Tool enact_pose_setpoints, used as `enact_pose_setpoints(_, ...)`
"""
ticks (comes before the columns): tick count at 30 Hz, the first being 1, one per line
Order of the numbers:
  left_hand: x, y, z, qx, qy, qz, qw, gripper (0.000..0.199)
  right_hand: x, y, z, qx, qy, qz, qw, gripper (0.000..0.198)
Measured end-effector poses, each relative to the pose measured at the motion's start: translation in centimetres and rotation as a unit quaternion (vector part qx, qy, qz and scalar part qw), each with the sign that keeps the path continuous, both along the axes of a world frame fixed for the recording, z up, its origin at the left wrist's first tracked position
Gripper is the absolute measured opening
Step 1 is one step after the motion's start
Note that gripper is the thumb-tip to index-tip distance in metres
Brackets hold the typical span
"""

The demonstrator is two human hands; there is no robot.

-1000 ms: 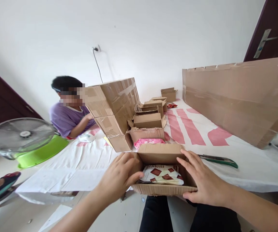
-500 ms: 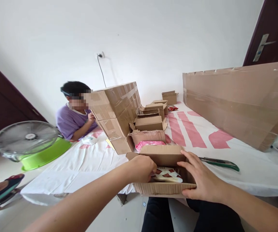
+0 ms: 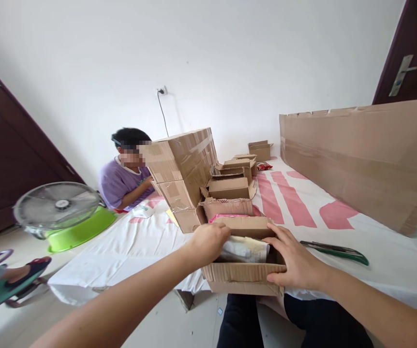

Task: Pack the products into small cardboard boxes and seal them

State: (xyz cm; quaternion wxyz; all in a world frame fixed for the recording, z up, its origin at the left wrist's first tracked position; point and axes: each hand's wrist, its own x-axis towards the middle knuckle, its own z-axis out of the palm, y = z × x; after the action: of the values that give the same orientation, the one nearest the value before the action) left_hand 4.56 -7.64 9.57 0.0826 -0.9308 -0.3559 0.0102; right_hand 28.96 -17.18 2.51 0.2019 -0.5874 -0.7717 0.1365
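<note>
An open cardboard box (image 3: 245, 279) sits at the near edge of the cloth-covered table, just above my lap. Inside it a pale packet (image 3: 245, 250) with fine print stands tilted, its top near the rim. My left hand (image 3: 208, 245) is closed on the packet's left end, fingertips partly hidden. Around the box's right wall, my right hand (image 3: 297, 261) has its fingers over the rim and its thumb at the front corner. A green box cutter (image 3: 335, 252) lies on the cloth to the right of that hand.
Behind the box is a row of open cartons (image 3: 230, 186), beside stacked sealed cartons (image 3: 186, 169). A large carton (image 3: 357, 159) stands at right. A person in purple (image 3: 121, 181) sits at the far left, near a fan (image 3: 61, 205) on a green basin (image 3: 81, 231).
My left hand has raised the packet inside the box, and a pale printed face shows instead of the red-patterned one. The right hand keeps its hold on the box. The view has shifted slightly left.
</note>
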Motion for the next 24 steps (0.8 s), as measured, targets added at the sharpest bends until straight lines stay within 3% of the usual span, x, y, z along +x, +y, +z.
enact_pose_setpoints(6,-2.9,1.3,3.9,0.092,-0.160,0.038,0.982,0.022,-1.7,6.2,-0.3,0.037,0.012,0.035,0.999,0.082)
enact_pose_setpoints(10,-3.7,2.2,5.9,0.145,-0.254,0.029,0.956,0.021,-3.0,8.5,0.2,0.010,0.027,0.057,0.998,0.096)
enact_pose_setpoints(13,-3.5,3.3,6.7,0.128,-0.302,0.043,0.944,0.018,-2.5,8.2,1.0,-0.049,0.036,0.087,0.994,0.119)
enact_pose_setpoints(15,-3.2,4.2,6.9,0.095,-0.333,0.059,0.936,0.015,-1.4,8.1,1.8,-0.074,0.094,0.108,0.987,0.119)
enact_pose_setpoints(18,-2.4,5.7,7.0,0.060,-0.367,0.076,0.925,0.012,0.3,9.1,3.7,-0.043,0.273,0.085,0.957,0.101)
enact_pose_setpoints(20,-1.5,6.8,6.9,0.048,-0.381,0.078,0.920,0.013,0.6,10.4,5.0,-0.024,0.378,0.061,0.923,0.093)
enact_pose_setpoints(24,0.7,9.3,6.4,0.013,-0.417,0.084,0.905,0.012,-1.1,13.6,6.5,-0.051,0.516,0.078,0.851,0.082)
